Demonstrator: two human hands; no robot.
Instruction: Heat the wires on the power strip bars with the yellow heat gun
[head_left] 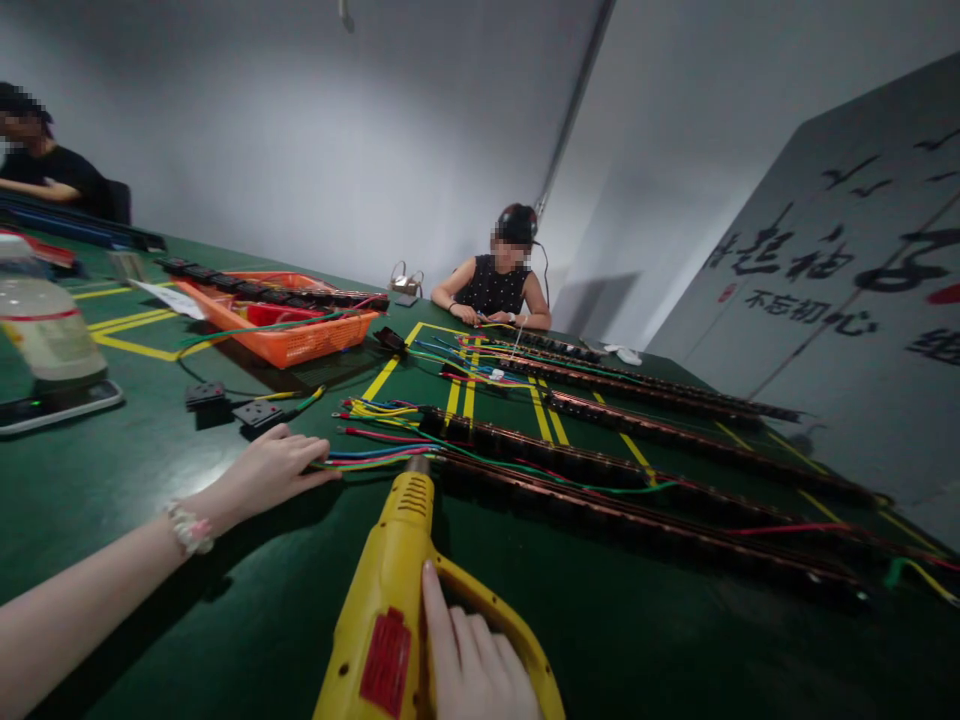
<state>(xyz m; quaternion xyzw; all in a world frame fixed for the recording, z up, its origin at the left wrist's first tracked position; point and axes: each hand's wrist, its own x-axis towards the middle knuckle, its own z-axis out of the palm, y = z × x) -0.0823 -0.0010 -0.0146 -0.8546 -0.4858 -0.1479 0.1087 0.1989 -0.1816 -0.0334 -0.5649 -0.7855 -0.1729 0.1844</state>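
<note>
R hand (484, 660) grip closed on heat gun (375, 600); L hand (274, 475) grip pinching wires (382, 455), left of gun. Work appears part-done; other leads (386, 410) beyond gun loose, approx.

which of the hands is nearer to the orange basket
Left hand: it holds coloured wires in front of the orange basket, while the right hand, on the yellow heat gun, is farther from it, nearer the camera.
</note>
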